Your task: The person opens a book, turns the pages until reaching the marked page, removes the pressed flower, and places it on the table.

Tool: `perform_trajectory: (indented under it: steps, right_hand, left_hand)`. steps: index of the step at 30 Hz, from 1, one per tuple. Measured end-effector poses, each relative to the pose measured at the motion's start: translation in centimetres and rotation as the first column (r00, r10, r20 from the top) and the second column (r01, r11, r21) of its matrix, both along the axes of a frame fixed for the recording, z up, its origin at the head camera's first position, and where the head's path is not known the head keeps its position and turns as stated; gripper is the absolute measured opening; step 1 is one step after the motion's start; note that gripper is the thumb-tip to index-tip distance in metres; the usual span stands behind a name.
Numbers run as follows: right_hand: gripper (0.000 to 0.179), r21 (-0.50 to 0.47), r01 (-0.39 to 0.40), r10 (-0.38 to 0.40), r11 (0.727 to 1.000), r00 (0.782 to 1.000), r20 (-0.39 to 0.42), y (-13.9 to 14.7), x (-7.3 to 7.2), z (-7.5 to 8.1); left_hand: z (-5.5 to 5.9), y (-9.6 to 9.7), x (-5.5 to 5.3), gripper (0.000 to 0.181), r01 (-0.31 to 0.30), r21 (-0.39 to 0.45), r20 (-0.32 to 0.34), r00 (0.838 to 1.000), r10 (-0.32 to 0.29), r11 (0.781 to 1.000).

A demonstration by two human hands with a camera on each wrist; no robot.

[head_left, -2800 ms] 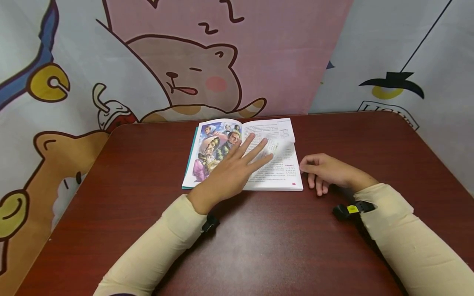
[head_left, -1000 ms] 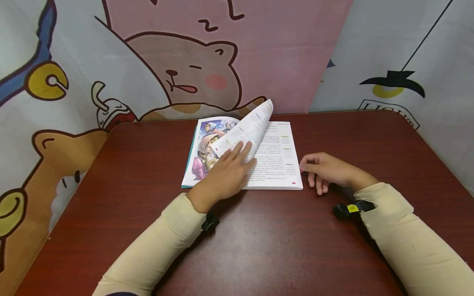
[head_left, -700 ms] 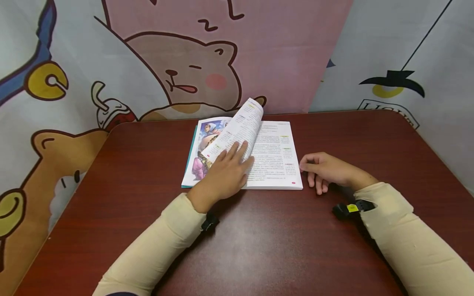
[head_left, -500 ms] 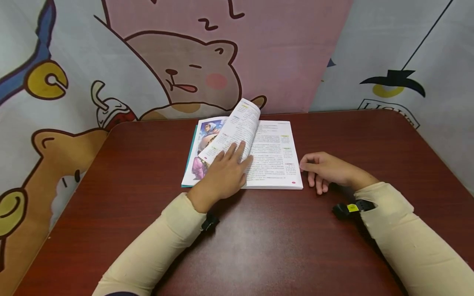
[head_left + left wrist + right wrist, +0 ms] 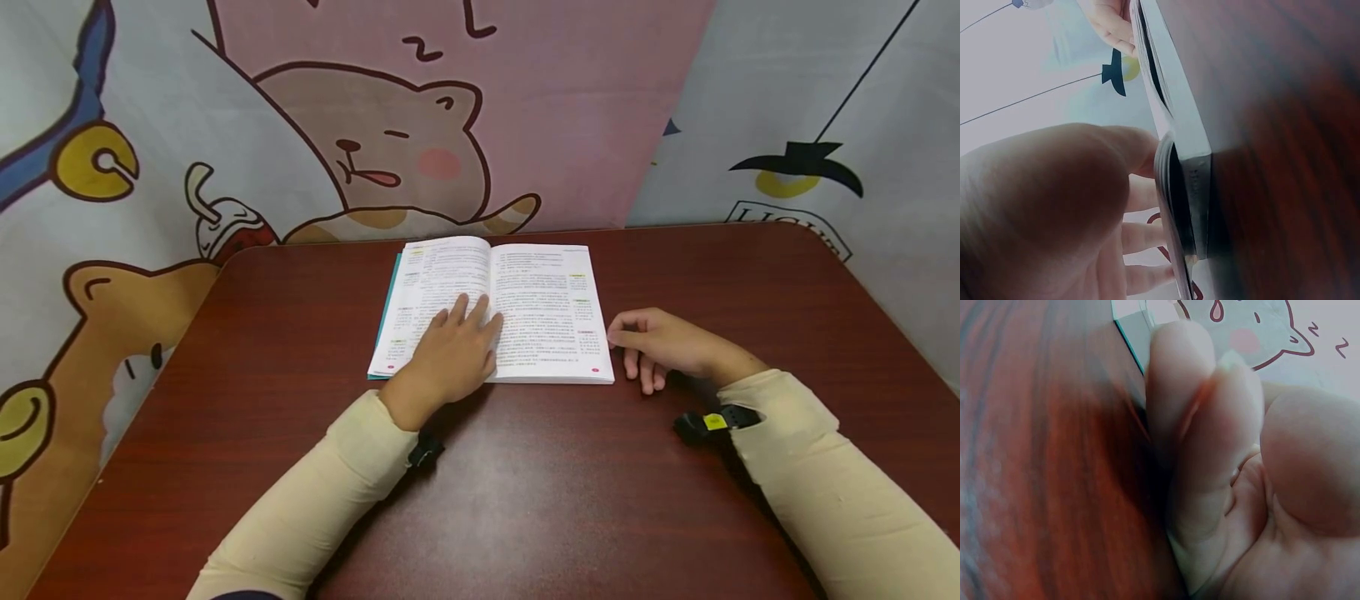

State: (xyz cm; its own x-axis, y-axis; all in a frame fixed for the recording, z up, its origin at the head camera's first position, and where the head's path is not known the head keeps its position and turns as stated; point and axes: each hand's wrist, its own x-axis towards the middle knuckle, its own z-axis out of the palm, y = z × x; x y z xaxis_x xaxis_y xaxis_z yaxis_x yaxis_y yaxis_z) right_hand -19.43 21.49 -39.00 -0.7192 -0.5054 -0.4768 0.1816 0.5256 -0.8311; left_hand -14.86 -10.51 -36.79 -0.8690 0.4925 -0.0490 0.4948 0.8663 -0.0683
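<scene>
An open book lies on the table, with printed text on both facing pages and a teal cover edge showing at the left. My left hand rests on the lower part of the left page near the spine, fingers spread and fairly straight. In the left wrist view, the page block is seen edge-on beside the fingers. Just off the book's right edge, my right hand lies on its side, fingers loosely curled, fingertips right at the page edge. The right wrist view shows a book corner beyond these fingers.
The dark red-brown table extends around the book on all sides. A cartoon-printed backdrop stands behind its far edge. Each forearm wears a cream sleeve, such as the right sleeve, with a black wrist strap.
The raised page swung over to the left and now lies flat, covering the colour illustration. The left hand drew back from the right page to the left one. The right hand stayed put.
</scene>
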Motion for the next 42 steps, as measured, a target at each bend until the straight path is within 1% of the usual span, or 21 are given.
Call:
perform_trajectory:
  steps: [6,10,18,21,23,30,36,42]
  right_hand:
    - [0.031,0.001,0.001,-0.001,1.000,1.000,-0.005,0.02,-0.03,-0.11]
    - [0.031,0.001,0.000,0.000,1.000,1.000,-0.004,0.08,-0.06,-0.14]
    - [0.031,-0.001,0.002,-0.002,1.000,1.000,-0.003,0.08,-0.03,-0.05]
    - [0.031,0.000,0.000,0.000,1.000,1.000,-0.007,0.11,-0.05,-0.03]
    - [0.031,0.001,0.001,-0.001,1.000,1.000,-0.004,0.12,-0.06,-0.10]
    - [0.031,-0.005,0.000,0.000,1.000,1.000,-0.004,0.15,-0.08,-0.16]
    - [0.031,-0.007,-0.007,0.006,1.000,1.000,-0.009,0.17,-0.09,-0.07]
    - [0.031,-0.008,-0.006,0.006,1.000,1.000,-0.006,0.10,-0.02,-0.03]
  left_hand:
    - [0.09,-0.02,0.08,0.052,-0.002,0.010,0.012,1.000,0.002,1.000]
    - [0.04,0.04,0.04,0.052,0.001,0.022,0.046,0.999,-0.002,1.000]
    - [0.05,0.15,0.02,0.051,0.076,0.076,0.076,0.994,-0.082,0.994]
    - [0.09,0.16,0.06,0.052,0.090,0.088,0.099,0.990,-0.099,0.992]
    - [0.11,0.18,0.07,0.054,0.092,0.086,0.117,0.988,-0.102,0.992]
    - [0.17,0.31,0.07,0.063,0.094,0.090,0.134,0.985,-0.105,0.992]
    - [0.24,0.42,0.16,0.068,0.102,0.101,0.169,0.979,-0.118,0.990]
    - [0.03,0.41,0.10,0.068,0.102,0.103,0.166,0.979,-0.119,0.989]
